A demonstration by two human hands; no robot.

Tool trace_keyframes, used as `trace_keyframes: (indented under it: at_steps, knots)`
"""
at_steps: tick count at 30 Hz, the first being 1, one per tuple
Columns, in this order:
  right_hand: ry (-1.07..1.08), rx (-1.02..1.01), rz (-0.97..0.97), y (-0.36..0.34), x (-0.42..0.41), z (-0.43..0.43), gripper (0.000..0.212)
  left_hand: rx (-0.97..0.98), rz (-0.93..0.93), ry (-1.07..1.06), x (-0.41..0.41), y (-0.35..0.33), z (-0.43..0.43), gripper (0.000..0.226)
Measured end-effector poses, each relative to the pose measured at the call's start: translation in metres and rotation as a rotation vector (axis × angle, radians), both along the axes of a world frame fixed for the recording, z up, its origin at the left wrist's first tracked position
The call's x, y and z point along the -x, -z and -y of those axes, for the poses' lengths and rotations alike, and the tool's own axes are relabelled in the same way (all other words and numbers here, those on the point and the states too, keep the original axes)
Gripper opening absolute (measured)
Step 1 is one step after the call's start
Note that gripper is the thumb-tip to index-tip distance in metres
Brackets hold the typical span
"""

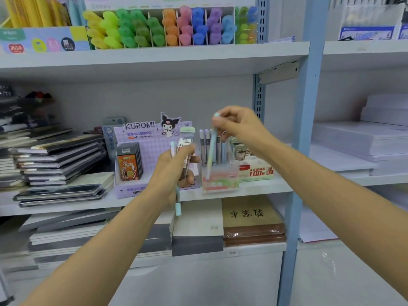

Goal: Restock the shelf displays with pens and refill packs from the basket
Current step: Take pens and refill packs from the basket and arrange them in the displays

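Your right grip [239, 125] pinches the pastel blue-green pen [211, 151] by its top, nearly upright, tip down into the clear plastic pen holder [221, 184]; left grip [171, 173] clutches a clear green-capped refill tube [186, 149].

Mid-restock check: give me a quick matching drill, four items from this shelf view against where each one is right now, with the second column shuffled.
Items:
1 refill pack
2 pen at the clear holder
3 highlighters
4 Kuromi display

Places:
A standing on the top shelf
B standing on the middle shelf
C in the grip of the right hand
D in the grip of the left hand

Pairs: 1-D, 2-C, 3-A, 4-B
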State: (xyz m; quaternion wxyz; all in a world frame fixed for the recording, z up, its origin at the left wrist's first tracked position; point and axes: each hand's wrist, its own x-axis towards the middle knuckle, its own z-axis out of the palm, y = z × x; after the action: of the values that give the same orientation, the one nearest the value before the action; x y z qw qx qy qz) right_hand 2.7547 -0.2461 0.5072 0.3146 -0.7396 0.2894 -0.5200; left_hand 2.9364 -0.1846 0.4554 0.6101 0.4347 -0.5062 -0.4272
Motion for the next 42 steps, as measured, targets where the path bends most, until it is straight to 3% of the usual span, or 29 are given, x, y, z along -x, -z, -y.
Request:
trace_keyframes:
  at_steps: [3,8,17,37,42]
  knots:
    - [0.197,0.06,0.145,-0.01,0.017,0.019,0.005,-0.088,-0.157,0.071,-0.007,0.0,0.002,0.044]
    - [0.368,0.051,0.01,0.01,0.017,0.05,0.006,-0.077,-0.065,0.086,-0.01,0.008,0.009,0.039]
    - [0.434,0.183,-0.23,0.016,0.015,0.068,0.007,-0.037,-0.093,0.22,-0.026,0.021,0.018,0.015]
    - [0.319,0.1,-0.25,0.009,0.014,0.07,0.01,0.054,0.015,0.229,-0.026,0.027,0.021,0.013]
    - [0.459,0.209,-0.274,0.019,-0.002,0.07,0.014,0.075,0.065,0.227,-0.024,0.029,0.022,0.013]
